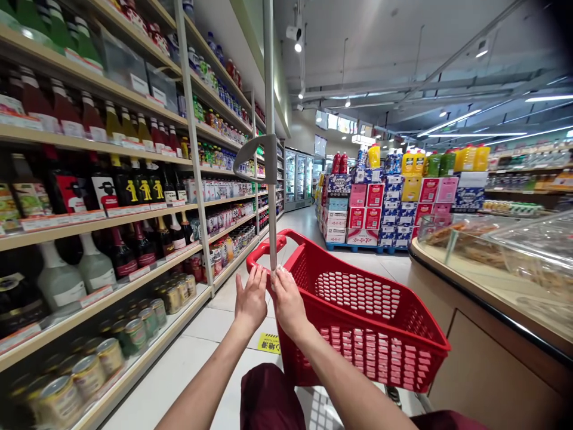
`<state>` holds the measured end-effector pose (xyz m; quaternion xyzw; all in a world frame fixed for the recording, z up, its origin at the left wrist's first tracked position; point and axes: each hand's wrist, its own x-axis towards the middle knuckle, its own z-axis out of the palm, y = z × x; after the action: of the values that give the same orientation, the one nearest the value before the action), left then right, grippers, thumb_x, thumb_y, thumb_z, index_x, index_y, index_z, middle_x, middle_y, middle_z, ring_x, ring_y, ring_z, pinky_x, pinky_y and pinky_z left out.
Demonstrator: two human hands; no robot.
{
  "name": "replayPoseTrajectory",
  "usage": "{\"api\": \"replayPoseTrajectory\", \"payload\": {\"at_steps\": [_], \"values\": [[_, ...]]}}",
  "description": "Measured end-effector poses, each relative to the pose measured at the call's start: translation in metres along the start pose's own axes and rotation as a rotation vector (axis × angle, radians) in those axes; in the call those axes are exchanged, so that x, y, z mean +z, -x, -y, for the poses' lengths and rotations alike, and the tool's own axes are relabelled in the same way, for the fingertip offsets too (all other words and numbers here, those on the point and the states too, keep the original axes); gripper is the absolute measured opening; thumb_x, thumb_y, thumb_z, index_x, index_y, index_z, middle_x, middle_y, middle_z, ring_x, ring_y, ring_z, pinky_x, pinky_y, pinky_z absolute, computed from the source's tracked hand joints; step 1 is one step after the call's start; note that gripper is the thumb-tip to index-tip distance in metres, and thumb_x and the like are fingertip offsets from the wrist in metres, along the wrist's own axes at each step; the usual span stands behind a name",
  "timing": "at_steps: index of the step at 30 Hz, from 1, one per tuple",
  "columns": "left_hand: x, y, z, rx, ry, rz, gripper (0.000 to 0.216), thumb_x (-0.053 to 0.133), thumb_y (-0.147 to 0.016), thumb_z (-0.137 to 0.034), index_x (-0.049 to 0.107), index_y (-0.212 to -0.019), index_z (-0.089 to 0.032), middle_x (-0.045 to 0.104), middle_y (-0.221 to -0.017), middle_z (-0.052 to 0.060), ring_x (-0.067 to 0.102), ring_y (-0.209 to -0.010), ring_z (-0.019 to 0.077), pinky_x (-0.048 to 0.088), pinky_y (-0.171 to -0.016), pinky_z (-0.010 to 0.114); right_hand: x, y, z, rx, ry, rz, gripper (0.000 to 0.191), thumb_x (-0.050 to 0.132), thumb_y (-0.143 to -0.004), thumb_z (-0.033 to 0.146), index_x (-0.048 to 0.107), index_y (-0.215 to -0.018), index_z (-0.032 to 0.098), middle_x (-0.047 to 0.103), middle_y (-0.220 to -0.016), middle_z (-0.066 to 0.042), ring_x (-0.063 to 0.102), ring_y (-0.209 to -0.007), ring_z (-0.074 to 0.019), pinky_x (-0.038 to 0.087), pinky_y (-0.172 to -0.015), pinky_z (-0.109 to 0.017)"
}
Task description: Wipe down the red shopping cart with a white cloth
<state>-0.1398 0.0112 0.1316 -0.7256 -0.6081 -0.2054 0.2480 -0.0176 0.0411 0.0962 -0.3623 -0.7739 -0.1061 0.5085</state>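
Note:
A red plastic shopping cart (358, 286) stands in front of me, its perforated basket reaching forward and right. My left hand (251, 301) has its fingers stretched out at the cart's red handle (256, 255), the thumb apart. Beside it, my right hand (287, 301) is closed at the foot of an upright metal pole (270, 221), with a bit of crumpled white tissue (281, 270) showing at its fingertips. A grey plastic hook-like piece (258, 160) is fixed higher on the pole. What the fingertips press on is partly hidden.
Shelves of bottles and cans (147, 209) line the left. Stacked drink cartons (364, 209) stand ahead on a blue pallet. A counter with glass edging (483, 280) borders the right. A yellow floor sign (269, 343) lies below the hands. Glass-door fridges (298, 176) stand far back.

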Motion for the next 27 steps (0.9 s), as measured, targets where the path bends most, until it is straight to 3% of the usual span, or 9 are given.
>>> {"api": "replayPoseTrajectory", "payload": {"at_steps": [5, 7, 10, 14, 17, 20, 22, 24, 27], "values": [[0.005, 0.004, 0.001, 0.022, -0.002, -0.029, 0.068, 0.036, -0.065, -0.004, 0.034, -0.133, -0.011, 0.031, -0.141, 0.009, 0.024, -0.132, 0.0227, 0.006, -0.107, 0.055, -0.041, 0.073, -0.033, -0.064, 0.085, 0.009, 0.061, 0.026, -0.082, -0.002, 0.028, -0.137, 0.024, 0.033, -0.141, -0.005, 0.019, -0.133, -0.0194, 0.029, -0.106, -0.048], [0.005, 0.005, -0.001, 0.01, 0.004, -0.025, 0.067, 0.035, -0.066, -0.005, 0.034, -0.132, -0.009, 0.03, -0.141, 0.011, 0.023, -0.132, 0.0225, 0.007, -0.106, 0.056, -0.053, 0.089, -0.04, -0.113, 0.129, -0.017, 0.06, 0.025, -0.082, -0.002, 0.028, -0.136, 0.024, 0.035, -0.139, -0.004, 0.019, -0.133, -0.0177, 0.03, -0.106, -0.045], [0.005, 0.005, -0.003, -0.01, -0.001, -0.031, 0.066, 0.035, -0.066, -0.006, 0.034, -0.132, -0.008, 0.03, -0.141, 0.011, 0.022, -0.132, 0.0226, 0.009, -0.106, 0.055, -0.045, 0.067, -0.029, -0.221, 0.145, 0.001, 0.053, 0.031, -0.086, 0.004, 0.032, -0.135, 0.022, 0.038, -0.138, -0.005, 0.021, -0.132, -0.0174, 0.034, -0.105, -0.041], [0.005, 0.004, -0.001, 0.02, -0.032, -0.035, 0.067, 0.036, -0.066, -0.005, 0.035, -0.132, -0.01, 0.032, -0.141, 0.01, 0.025, -0.131, 0.0226, 0.01, -0.106, 0.055, -0.014, 0.034, -0.013, -0.263, 0.172, 0.007, 0.043, 0.035, -0.086, 0.007, 0.043, -0.129, 0.015, 0.044, -0.133, -0.01, 0.022, -0.132, -0.0239, 0.032, -0.104, -0.048], [0.006, 0.004, 0.0, 0.024, -0.047, -0.033, 0.067, 0.036, -0.065, -0.004, 0.035, -0.132, -0.01, 0.032, -0.141, 0.01, 0.025, -0.131, 0.0228, 0.009, -0.106, 0.055, -0.001, 0.074, -0.017, -0.35, 0.163, 0.165, 0.04, 0.038, -0.086, 0.009, 0.048, -0.124, 0.015, 0.052, -0.126, -0.01, 0.037, -0.124, -0.0229, 0.039, -0.1, -0.042], [0.005, 0.004, -0.003, 0.016, -0.04, -0.018, 0.067, 0.036, -0.065, -0.005, 0.035, -0.132, -0.009, 0.031, -0.141, 0.01, 0.024, -0.132, 0.0229, 0.009, -0.106, 0.055, -0.009, 0.118, -0.023, -0.341, 0.1, 0.284, 0.043, 0.039, -0.086, 0.01, 0.046, -0.127, 0.02, 0.058, -0.119, -0.006, 0.047, -0.117, -0.0184, 0.046, -0.094, -0.032], [0.005, 0.003, -0.007, 0.003, -0.036, -0.014, 0.067, 0.037, -0.065, -0.006, 0.035, -0.132, -0.008, 0.031, -0.141, 0.01, 0.023, -0.132, 0.0235, 0.009, -0.106, 0.055, -0.022, 0.115, -0.025, -0.269, 0.059, 0.244, 0.048, 0.036, -0.086, 0.009, 0.039, -0.132, 0.021, 0.051, -0.127, -0.006, 0.04, -0.122, -0.018, 0.043, -0.097, -0.034], [0.003, 0.003, -0.01, -0.019, -0.038, -0.021, 0.068, 0.037, -0.064, -0.005, 0.035, -0.132, -0.009, 0.03, -0.141, 0.011, 0.024, -0.131, 0.0243, 0.009, -0.106, 0.056, -0.033, 0.095, -0.03, -0.165, 0.05, 0.12, 0.054, 0.03, -0.085, 0.005, 0.028, -0.137, 0.02, 0.038, -0.137, -0.007, 0.028, -0.13, -0.0192, 0.035, -0.103, -0.041], [0.001, 0.001, -0.012, -0.045, -0.036, -0.025, 0.069, 0.037, -0.063, -0.005, 0.036, -0.132, -0.009, 0.032, -0.141, 0.011, 0.025, -0.131, 0.0247, 0.008, -0.106, 0.057, -0.044, 0.083, -0.044, -0.102, 0.085, 0.008, 0.058, 0.026, -0.083, 0.0, 0.026, -0.137, 0.021, 0.034, -0.14, -0.005, 0.019, -0.133, -0.0181, 0.03, -0.106, -0.044]]}}
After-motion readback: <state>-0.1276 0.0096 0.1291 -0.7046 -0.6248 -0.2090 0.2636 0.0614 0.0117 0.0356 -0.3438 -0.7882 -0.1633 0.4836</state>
